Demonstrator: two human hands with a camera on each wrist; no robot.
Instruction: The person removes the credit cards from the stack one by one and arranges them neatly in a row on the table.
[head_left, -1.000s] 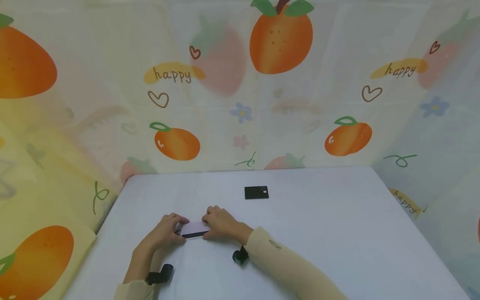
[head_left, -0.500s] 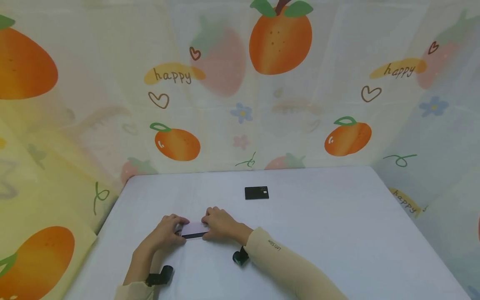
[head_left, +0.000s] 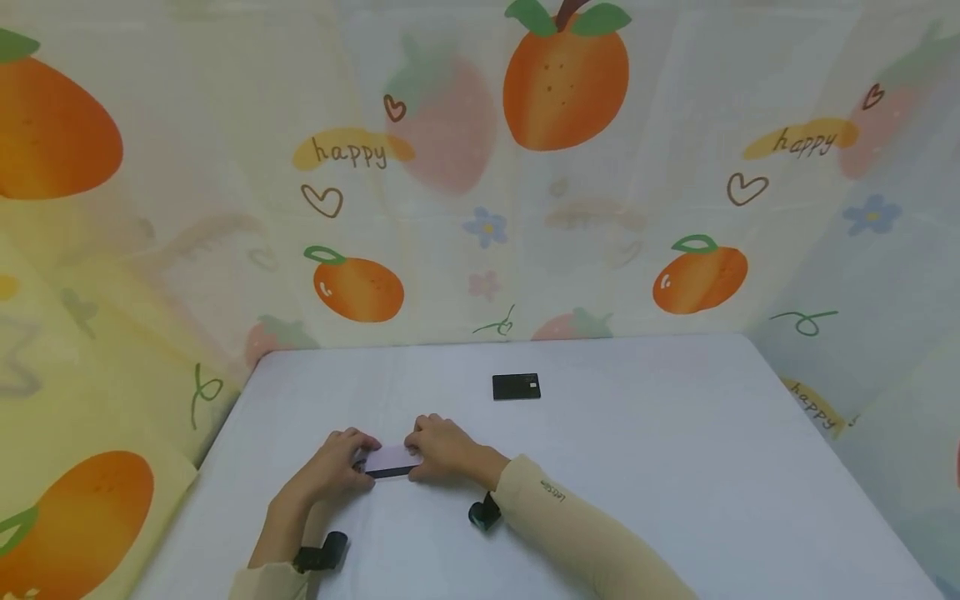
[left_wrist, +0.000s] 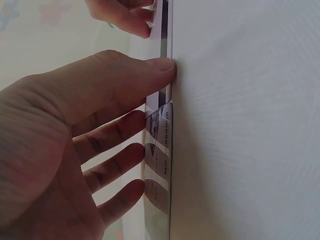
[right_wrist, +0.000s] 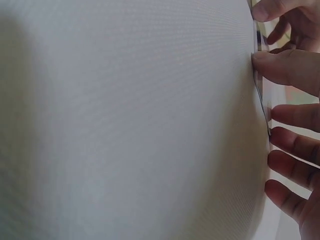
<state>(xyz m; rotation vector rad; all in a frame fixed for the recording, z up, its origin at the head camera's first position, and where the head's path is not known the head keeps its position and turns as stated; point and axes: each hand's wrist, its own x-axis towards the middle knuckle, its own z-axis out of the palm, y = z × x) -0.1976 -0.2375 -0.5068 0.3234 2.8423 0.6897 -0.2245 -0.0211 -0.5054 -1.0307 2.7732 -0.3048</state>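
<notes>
On tabletop [head_left: 637, 467], hands [head_left: 330, 462] [head_left: 447, 450] facing, pinching striped card [head_left: 392, 457]

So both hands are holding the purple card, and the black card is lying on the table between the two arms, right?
Not quite: the black card lies farther away, beyond the hands, near the back of the table, as the head view shows. The left hand and right hand do hold the purple card.

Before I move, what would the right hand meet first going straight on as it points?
Along the dark-striped lilac card it holds, the right hand would probably meet the left hand first; depth is unclear.
</notes>
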